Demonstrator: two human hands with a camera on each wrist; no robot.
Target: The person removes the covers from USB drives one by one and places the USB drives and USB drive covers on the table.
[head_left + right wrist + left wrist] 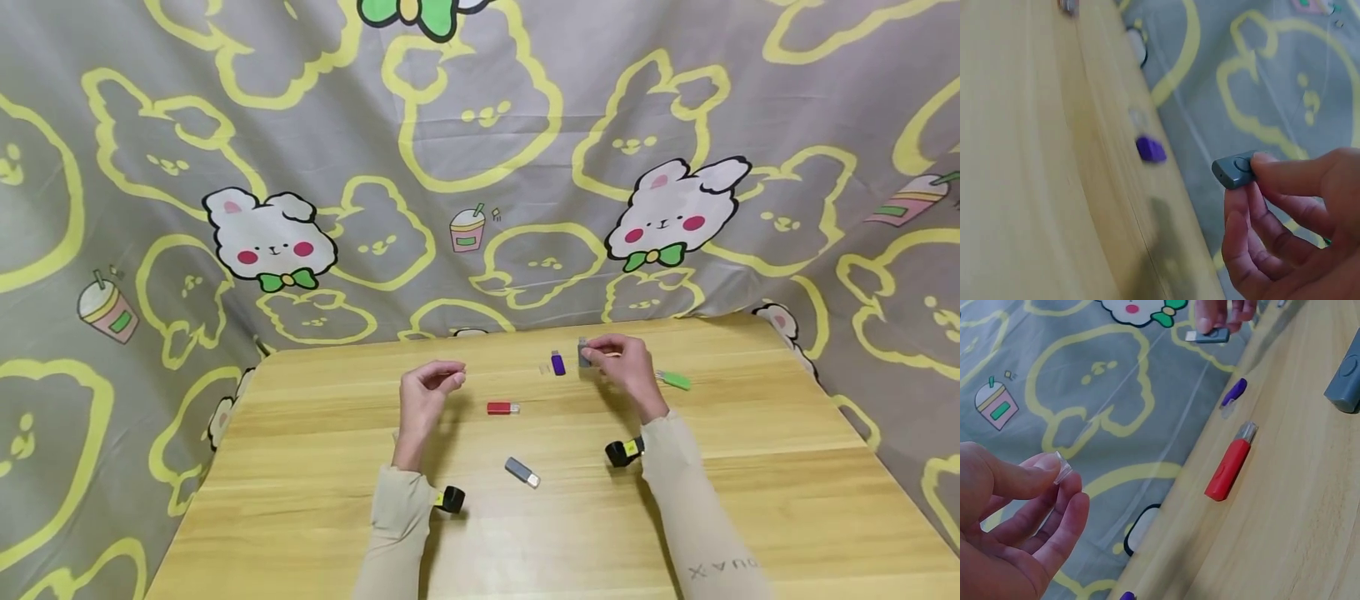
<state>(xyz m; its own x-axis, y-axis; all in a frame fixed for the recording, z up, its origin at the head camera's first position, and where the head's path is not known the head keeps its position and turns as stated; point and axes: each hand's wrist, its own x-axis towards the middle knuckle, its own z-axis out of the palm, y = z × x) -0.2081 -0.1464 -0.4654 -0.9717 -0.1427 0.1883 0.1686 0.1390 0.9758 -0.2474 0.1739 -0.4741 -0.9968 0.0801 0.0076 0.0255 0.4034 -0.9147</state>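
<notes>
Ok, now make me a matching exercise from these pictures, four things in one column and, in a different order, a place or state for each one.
Things
1. red stick
2. clear piece
3. green stick
4. right hand

Places and states
A. on the table, farthest right of the sticks in the head view
B. pinching a grey stick
C. on the table, between the two hands in the head view
D. pinched in the left hand

Right pairs: 1-C; 2-D; 3-A; 4-B
</notes>
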